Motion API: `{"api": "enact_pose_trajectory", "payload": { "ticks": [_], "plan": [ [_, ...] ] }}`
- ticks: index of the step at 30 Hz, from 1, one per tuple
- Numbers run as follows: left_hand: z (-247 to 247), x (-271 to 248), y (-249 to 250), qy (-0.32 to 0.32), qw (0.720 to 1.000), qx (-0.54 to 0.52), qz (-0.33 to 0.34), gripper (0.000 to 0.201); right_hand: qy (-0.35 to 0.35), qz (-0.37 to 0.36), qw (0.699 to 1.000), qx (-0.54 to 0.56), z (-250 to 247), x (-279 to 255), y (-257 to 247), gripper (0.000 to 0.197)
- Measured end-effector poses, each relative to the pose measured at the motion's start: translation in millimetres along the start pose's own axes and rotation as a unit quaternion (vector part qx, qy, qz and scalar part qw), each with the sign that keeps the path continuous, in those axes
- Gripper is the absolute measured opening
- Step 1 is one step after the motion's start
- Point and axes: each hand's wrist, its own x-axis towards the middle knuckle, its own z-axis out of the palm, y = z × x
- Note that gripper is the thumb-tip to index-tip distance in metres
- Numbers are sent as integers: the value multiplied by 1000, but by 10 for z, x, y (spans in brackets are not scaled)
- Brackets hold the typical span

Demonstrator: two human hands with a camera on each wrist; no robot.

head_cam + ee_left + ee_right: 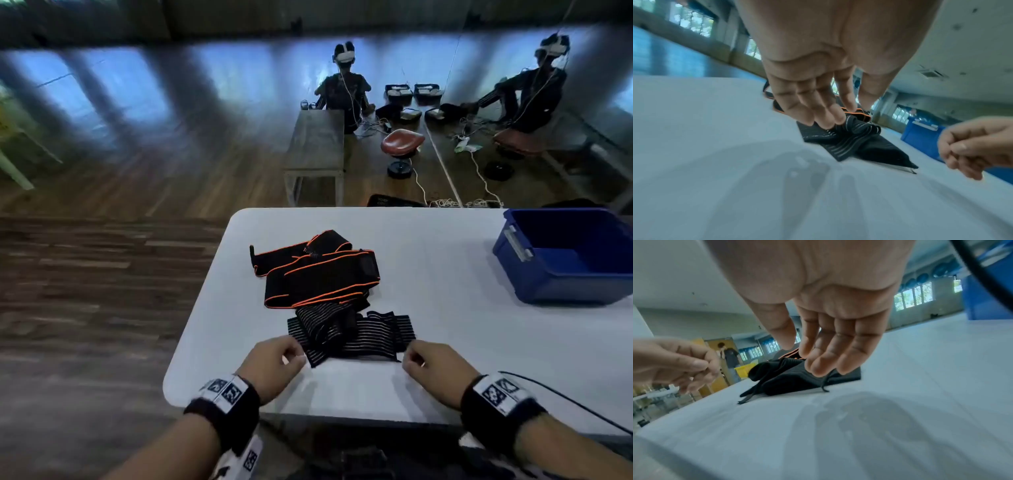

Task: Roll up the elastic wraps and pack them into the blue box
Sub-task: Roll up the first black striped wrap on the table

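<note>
1. No grip is being made yet: the left hand (274, 363) and right hand (433, 365) are being held just above the white table (445, 274), fingers loosely bent, nothing pinched in either.
2. The striped wrap (352, 337) is lying directly ahead of both hands, between them. Its near left corner is sitting just off the left fingers (818, 116); its near right end w/ a loose thread is sitting just under the right fingers (824, 368). Contact can't be confirmed in either wrist view.
3. Its long axis is running left-right, approx. across the line joining the hands, so each end is being offered to one hand. Both hands are about equally near.
4. The orange-edged wrap (322, 274) is lying beyond the striped one, farther from both hands, partly overlapping it.
5. The blue box (568, 257) is standing well ahead and to the right of the right hand; judged the nearer hand for packing. It is appearing empty.
6. Count: 2 wraps as far as can be told from the heap, both unrolled; 1 box; 2 hands.
</note>
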Motion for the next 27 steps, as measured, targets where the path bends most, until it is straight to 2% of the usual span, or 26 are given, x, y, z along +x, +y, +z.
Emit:
{"api": "enact_pose_trajectory", "payload": {
  "ticks": [3,5,7,9,12,14,18,22,27],
  "plan": [
    [29,373,55,36,998,55,4,16,8,4,999,-35,-44,349,-60,6],
    [70,549,94,39,997,60,-12,37,3,16,999,-45,-64,525,-101,5],
    [109,624,104,30,998,49,-33,58,0,23,998,-64,-30,614,-94,13],
    [136,681,105,28,997,60,-35,66,-2,17,996,-89,3,666,-80,24],
    [167,719,92,24,996,75,-36,62,-4,11,996,-87,94,689,-61,48],
    [168,708,86,34,996,78,-35,53,8,1,996,-90,145,691,-61,52],
    [124,694,80,62,995,72,-23,32,19,8,993,-120,196,699,-99,44],
    [53,674,149,81,996,28,-8,21,19,23,994,-106,171,702,-149,24],
    [-71,672,281,107,994,-29,17,24,23,38,998,-35,-19,713,-168,35]
  ]
}}
